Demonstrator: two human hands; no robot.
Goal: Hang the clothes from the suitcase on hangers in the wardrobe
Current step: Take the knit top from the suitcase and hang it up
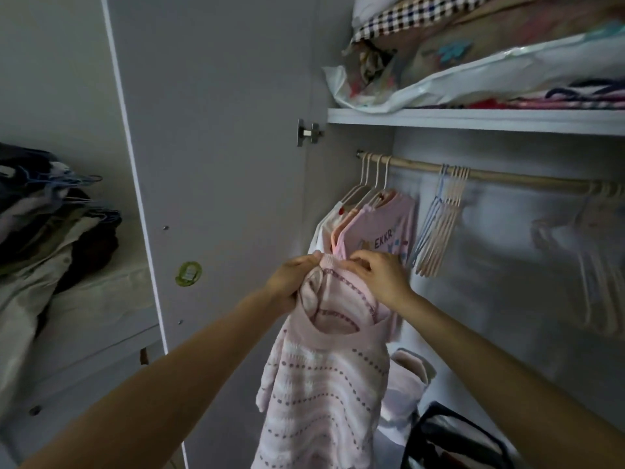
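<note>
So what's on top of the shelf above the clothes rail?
On the shelf lie a white plastic bag of patterned fabrics, a checked pillow and folded clothes at right. The bag and pillow hide whatever is behind them.

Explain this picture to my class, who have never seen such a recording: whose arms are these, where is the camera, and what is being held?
There is no machine. A person wears one camera on the head, looking forward and down, so both arms reach in from below. The left hand and the right hand pinch the top of a pink knitted top in front of an open wardrobe. Inside, a wooden rail carries hung clothes and a bunch of empty hangers. The shelf above holds bagged bedding.
</note>
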